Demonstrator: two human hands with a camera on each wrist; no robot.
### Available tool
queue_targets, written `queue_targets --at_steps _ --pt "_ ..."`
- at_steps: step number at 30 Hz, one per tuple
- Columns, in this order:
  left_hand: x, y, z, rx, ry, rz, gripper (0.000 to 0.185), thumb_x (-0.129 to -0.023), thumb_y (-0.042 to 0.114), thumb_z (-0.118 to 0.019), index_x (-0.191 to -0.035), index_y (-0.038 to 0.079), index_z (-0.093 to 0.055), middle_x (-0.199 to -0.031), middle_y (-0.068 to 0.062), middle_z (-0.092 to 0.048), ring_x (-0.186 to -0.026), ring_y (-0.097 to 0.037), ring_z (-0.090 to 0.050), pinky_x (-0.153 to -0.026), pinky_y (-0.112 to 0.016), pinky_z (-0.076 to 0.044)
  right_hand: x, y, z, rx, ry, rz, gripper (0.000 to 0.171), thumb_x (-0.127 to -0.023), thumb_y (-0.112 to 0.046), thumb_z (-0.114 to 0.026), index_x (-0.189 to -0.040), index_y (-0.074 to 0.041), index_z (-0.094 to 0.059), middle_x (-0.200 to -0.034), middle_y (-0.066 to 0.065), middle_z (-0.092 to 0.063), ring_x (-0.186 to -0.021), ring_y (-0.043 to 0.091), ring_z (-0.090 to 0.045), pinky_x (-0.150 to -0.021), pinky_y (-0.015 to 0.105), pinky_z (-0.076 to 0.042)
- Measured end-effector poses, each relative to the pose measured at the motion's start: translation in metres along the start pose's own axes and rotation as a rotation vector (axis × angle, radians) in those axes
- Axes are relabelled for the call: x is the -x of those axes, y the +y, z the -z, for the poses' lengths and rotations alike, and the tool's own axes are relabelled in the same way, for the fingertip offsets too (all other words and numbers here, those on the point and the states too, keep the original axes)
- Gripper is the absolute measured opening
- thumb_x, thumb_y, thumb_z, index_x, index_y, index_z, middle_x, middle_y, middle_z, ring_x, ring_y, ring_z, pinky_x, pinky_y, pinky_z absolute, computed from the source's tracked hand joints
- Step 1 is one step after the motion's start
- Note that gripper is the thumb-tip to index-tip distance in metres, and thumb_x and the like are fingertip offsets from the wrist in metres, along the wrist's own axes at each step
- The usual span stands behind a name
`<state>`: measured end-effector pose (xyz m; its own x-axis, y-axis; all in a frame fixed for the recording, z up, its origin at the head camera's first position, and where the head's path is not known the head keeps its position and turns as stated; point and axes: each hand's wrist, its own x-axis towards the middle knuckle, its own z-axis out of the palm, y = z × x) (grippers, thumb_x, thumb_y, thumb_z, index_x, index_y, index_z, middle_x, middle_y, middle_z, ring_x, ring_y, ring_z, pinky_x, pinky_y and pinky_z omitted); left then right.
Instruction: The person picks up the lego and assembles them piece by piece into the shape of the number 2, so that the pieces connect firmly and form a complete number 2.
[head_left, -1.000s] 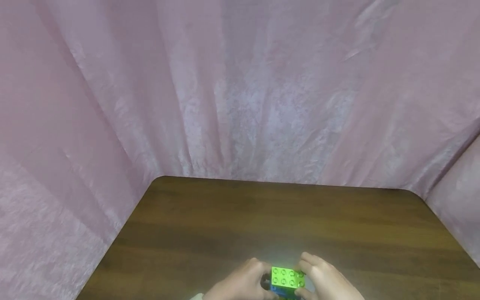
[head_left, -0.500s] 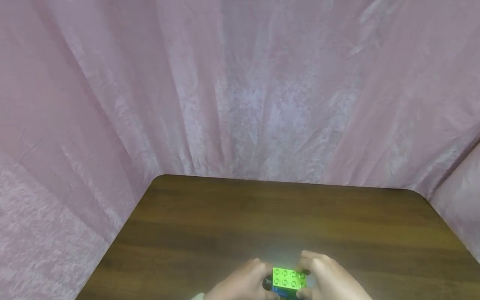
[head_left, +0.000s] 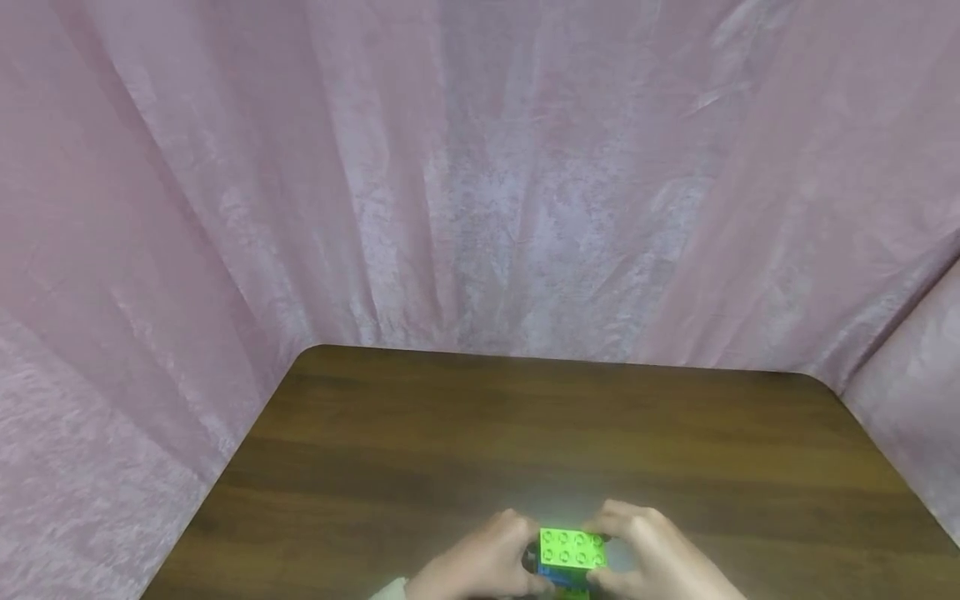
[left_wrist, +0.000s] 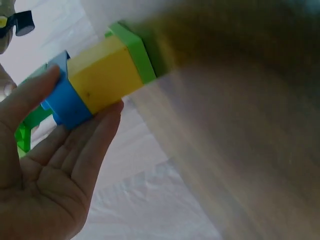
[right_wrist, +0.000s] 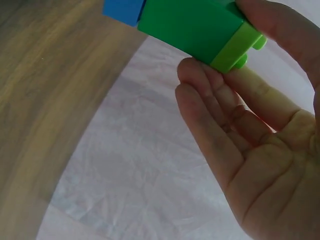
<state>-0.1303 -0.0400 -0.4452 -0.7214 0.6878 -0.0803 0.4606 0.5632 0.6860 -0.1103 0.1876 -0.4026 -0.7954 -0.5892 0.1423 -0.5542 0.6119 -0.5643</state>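
In the head view a stack of toy building bricks is held between both hands at the bottom edge; a lime green brick (head_left: 572, 548) with studs tops it. My left hand (head_left: 483, 558) grips the stack lower down, thumb on the blue brick (left_wrist: 75, 100) and fingers beneath it and the yellow block (left_wrist: 105, 75). A flat green piece (left_wrist: 137, 52) joins the yellow block's far end. My right hand (head_left: 648, 550) pinches the upper end, where the dark green brick (right_wrist: 192, 27) meets the lime one. The stack's lower part is mostly hidden in the head view.
The brown wooden table (head_left: 480, 433) has rounded far corners. Pink curtains (head_left: 495, 183) hang behind it and along both sides. A small dark object (left_wrist: 24, 22) shows at the upper left of the left wrist view; its kind is unclear.
The stack and both hands sit slightly further left in the head view than half a second ago, as does the table edge. Both hands keep their hold.
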Motion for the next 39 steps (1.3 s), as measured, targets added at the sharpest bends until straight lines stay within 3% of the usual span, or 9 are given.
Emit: queue_targets --at_steps 3,6,10,16,20,24,29,36,39 --pt "-0.002 -0.001 0.003 -0.068 -0.001 -0.038 0.02 -0.076 0.018 -0.081 -0.092 0.012 -0.072 -0.074 0.009 -0.069 -0.051 0.009 -0.051 -0.052 -0.004 -0.046 -0.001 0.001 -0.002 0.003 0.031 0.023 0.026 -0.077 -0.022 -0.079 -0.102 -0.016 -0.072 -0.091 -0.017 -0.06 -0.081 -0.008 -0.052 -0.065 0.017 -0.051" --pt "-0.002 -0.002 0.004 -0.057 -0.015 -0.037 0.022 -0.076 0.018 -0.082 -0.094 0.011 -0.072 -0.075 0.007 -0.071 -0.051 0.009 -0.051 -0.052 -0.003 -0.045 -0.001 0.002 -0.003 0.023 0.066 0.067 0.027 -0.077 -0.02 -0.079 -0.102 -0.015 -0.072 -0.091 -0.016 -0.061 -0.081 -0.008 -0.052 -0.065 0.017 -0.052" --pt "-0.003 -0.003 0.006 -0.041 -0.007 -0.038 0.025 -0.075 0.018 -0.082 -0.097 0.011 -0.073 -0.081 0.005 -0.073 -0.061 0.01 -0.055 -0.057 -0.002 -0.046 -0.001 0.002 -0.004 0.065 0.115 0.122 0.029 -0.075 -0.018 -0.08 -0.102 -0.014 -0.071 -0.092 -0.014 -0.063 -0.082 -0.008 -0.054 -0.066 0.018 -0.054" --pt "-0.006 -0.008 0.008 -0.018 0.014 -0.087 0.025 -0.075 0.016 -0.082 -0.098 0.009 -0.072 -0.086 0.004 -0.075 -0.069 0.009 -0.061 -0.061 -0.001 -0.048 -0.005 0.0 -0.001 0.061 0.13 0.092 0.03 -0.076 -0.018 -0.08 -0.104 -0.018 -0.071 -0.095 -0.019 -0.061 -0.084 -0.008 -0.054 -0.069 0.02 -0.056" --pt "-0.004 -0.013 0.009 -0.009 0.045 -0.122 0.026 -0.077 0.017 -0.081 -0.1 0.009 -0.072 -0.088 0.003 -0.075 -0.073 0.009 -0.061 -0.063 -0.001 -0.048 -0.008 0.001 0.001 0.052 0.147 0.122 0.031 -0.076 -0.018 -0.08 -0.105 -0.019 -0.071 -0.097 -0.018 -0.062 -0.086 -0.008 -0.056 -0.07 0.018 -0.056" --pt "0.0 -0.016 0.013 0.046 0.075 -0.169 0.027 -0.079 0.015 -0.079 -0.103 0.007 -0.072 -0.092 0.0 -0.075 -0.079 0.007 -0.064 -0.069 -0.003 -0.051 -0.01 0.003 0.003 0.022 0.147 0.157 0.031 -0.079 -0.019 -0.079 -0.109 -0.016 -0.069 -0.097 -0.014 -0.064 -0.087 -0.005 -0.057 -0.07 0.018 -0.056" --pt "0.001 -0.016 0.023 0.046 0.134 -0.232 0.027 -0.081 0.013 -0.077 -0.106 0.006 -0.071 -0.096 -0.003 -0.076 -0.087 0.001 -0.068 -0.076 -0.007 -0.054 -0.015 0.003 0.008 0.016 0.185 0.156 0.039 -0.081 -0.021 -0.078 -0.117 -0.012 -0.065 -0.099 -0.011 -0.065 -0.089 -0.001 -0.059 -0.071 0.02 -0.057" --pt "0.004 -0.016 0.021 0.127 0.163 -0.217 0.026 -0.087 0.019 -0.072 -0.11 0.007 -0.069 -0.099 -0.004 -0.075 -0.09 0.0 -0.067 -0.077 -0.008 -0.054 -0.02 0.003 0.007 -0.066 0.299 0.174 0.039 -0.079 -0.015 -0.079 -0.114 -0.013 -0.064 -0.1 -0.008 -0.068 -0.085 -0.001 -0.063 -0.073 0.022 -0.058" --pt "0.005 -0.018 0.017 0.178 0.18 -0.248 0.024 -0.089 0.017 -0.069 -0.11 0.005 -0.068 -0.1 -0.007 -0.075 -0.091 -0.002 -0.069 -0.078 -0.01 -0.055 -0.022 0.004 0.005 -0.084 0.342 0.204 0.037 -0.077 -0.012 -0.08 -0.111 -0.012 -0.066 -0.097 -0.009 -0.067 -0.083 -0.001 -0.062 -0.073 0.021 -0.057"
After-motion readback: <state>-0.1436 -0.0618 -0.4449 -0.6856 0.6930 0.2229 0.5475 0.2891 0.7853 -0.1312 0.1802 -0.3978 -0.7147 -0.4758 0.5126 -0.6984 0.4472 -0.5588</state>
